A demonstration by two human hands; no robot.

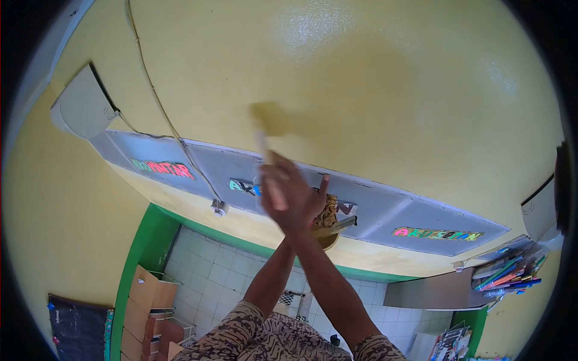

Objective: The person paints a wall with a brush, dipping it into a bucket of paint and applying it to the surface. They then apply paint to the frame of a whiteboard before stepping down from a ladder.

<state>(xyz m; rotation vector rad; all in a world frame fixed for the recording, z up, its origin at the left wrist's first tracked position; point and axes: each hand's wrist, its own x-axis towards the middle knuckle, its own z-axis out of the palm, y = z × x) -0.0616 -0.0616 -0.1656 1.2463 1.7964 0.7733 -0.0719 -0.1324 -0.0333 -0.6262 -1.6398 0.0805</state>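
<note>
My right hand (pixel 283 189) is raised before the yellow wall (pixel 385 90), fingers wrapped round a paintbrush (pixel 261 142). Motion blurs the brush head, which is at or close to the wall. My forearms cross, the right one in front. Behind it, my left hand (pixel 322 191) is partly hidden, one finger or thumb pointing up. It appears to grip a paint container (pixel 330 242) with brownish, crusted contents. A flat stick-like piece (pixel 340 226) lies across the container.
A grey board strip (pixel 373 210) with coloured lettering runs along the wall. A cable (pixel 153 90) hangs at left, near a wall-mounted fan or lamp-like fixture (pixel 84 105). Below are the tiled floor (pixel 201 256), wooden furniture (pixel 135 301), and a cabinet (pixel 430 289) with rolled items (pixel 509 274).
</note>
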